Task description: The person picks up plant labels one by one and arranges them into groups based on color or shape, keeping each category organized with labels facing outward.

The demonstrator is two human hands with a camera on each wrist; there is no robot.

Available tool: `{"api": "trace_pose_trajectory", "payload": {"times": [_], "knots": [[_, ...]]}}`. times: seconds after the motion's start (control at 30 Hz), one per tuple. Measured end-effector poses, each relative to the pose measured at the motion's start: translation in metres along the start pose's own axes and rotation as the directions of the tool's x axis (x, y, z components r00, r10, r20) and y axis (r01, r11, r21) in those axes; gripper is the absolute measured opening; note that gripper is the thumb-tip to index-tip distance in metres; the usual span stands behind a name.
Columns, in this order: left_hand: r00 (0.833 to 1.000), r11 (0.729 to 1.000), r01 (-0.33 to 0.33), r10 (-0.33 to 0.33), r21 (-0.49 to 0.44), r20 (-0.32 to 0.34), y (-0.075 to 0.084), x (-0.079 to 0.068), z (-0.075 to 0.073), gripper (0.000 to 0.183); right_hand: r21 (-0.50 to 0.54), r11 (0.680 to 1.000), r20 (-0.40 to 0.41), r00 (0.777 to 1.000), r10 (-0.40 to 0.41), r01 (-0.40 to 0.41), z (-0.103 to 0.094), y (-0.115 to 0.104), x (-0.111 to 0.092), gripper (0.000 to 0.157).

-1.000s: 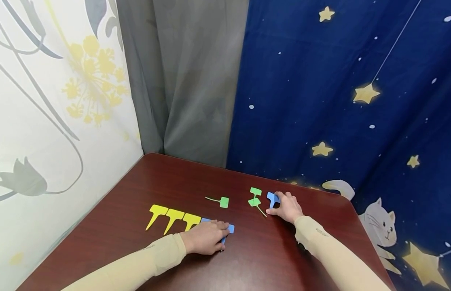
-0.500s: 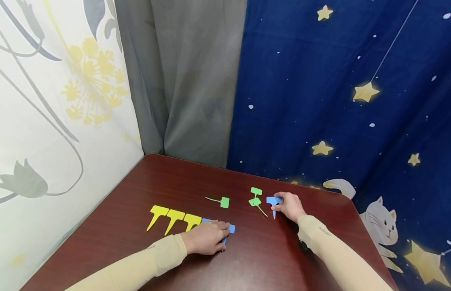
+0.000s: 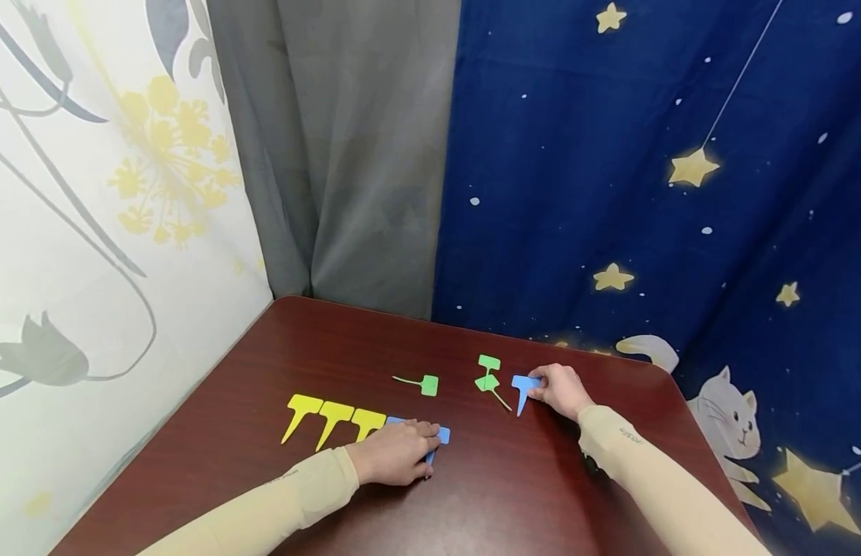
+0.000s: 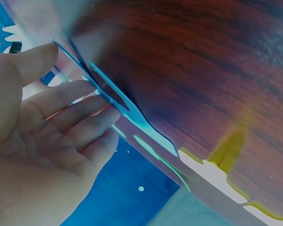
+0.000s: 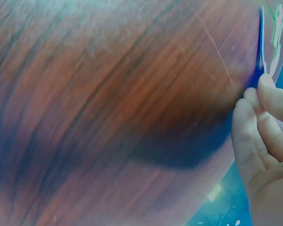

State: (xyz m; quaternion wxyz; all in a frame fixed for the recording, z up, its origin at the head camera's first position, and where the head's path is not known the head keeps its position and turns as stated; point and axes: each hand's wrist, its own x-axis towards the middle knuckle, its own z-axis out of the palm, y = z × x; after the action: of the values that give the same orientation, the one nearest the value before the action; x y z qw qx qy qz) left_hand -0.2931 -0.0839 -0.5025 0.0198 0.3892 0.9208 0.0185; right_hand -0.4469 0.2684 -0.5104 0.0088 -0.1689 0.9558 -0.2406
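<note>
Palm down, my left hand (image 3: 397, 454) rests its fairly straight fingers on blue T-shaped plant labels (image 3: 443, 435), hiding much of them. In the left wrist view, its thumb touches the pointed end of a blue label (image 4: 140, 121). To the right, my right hand (image 3: 562, 389) pinches the head of another blue plant label (image 3: 523, 384) between thumb and fingers, its stem pointing toward the near side. The right wrist view shows this label (image 5: 262, 42) edge-on at the fingertips. Three yellow plant labels (image 3: 303, 405) lie in a row left of the left hand.
A single green label (image 3: 429, 384) lies behind the left hand, stem to the left. Two more green labels (image 3: 487, 381) overlap just left of the right hand. The dark red table (image 3: 333, 332) meets grey and blue curtains (image 3: 541, 193) at its back edge.
My right hand has drawn its blue label slightly toward the near side and turned it so that more of the label shows. The left hand has stayed in place on the blue labels.
</note>
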Motion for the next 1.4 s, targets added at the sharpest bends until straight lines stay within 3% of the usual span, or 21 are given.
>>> {"api": "trace_pose_trajectory", "payload": {"times": [0.27, 0.43, 0.57, 0.93, 1.4], "knots": [[1.000, 1.000, 0.012, -0.012, 0.009, 0.000, 0.001, 0.000, -0.001, 0.050, -0.103, 0.991, 0.018, 0.996, -0.086, 0.088, -0.009, -0.003, -0.001, 0.029], [1.000, 0.999, -0.001, 0.001, 0.042, 0.002, 0.000, 0.000, 0.001, 0.051, -0.211, 0.971, -0.020, 0.992, -0.123, 0.116, -0.008, -0.006, -0.004, 0.029], [1.000, 0.998, -0.014, 0.015, 0.065, -0.002, 0.001, -0.001, 0.000, 0.051, -0.239, 0.961, -0.050, 0.986, -0.157, 0.140, -0.011, -0.010, -0.007, 0.030], [1.000, 0.999, -0.012, 0.013, 0.039, -0.027, 0.000, -0.004, 0.003, 0.053, -0.196, 0.965, -0.104, 0.975, -0.194, 0.172, -0.011, -0.021, -0.025, 0.030], [0.998, 1.000, -0.027, 0.027, 0.008, -0.057, -0.004, -0.006, 0.008, 0.051, -0.124, 0.973, -0.054, 0.978, -0.201, 0.193, 0.012, -0.046, -0.050, 0.028]]}}
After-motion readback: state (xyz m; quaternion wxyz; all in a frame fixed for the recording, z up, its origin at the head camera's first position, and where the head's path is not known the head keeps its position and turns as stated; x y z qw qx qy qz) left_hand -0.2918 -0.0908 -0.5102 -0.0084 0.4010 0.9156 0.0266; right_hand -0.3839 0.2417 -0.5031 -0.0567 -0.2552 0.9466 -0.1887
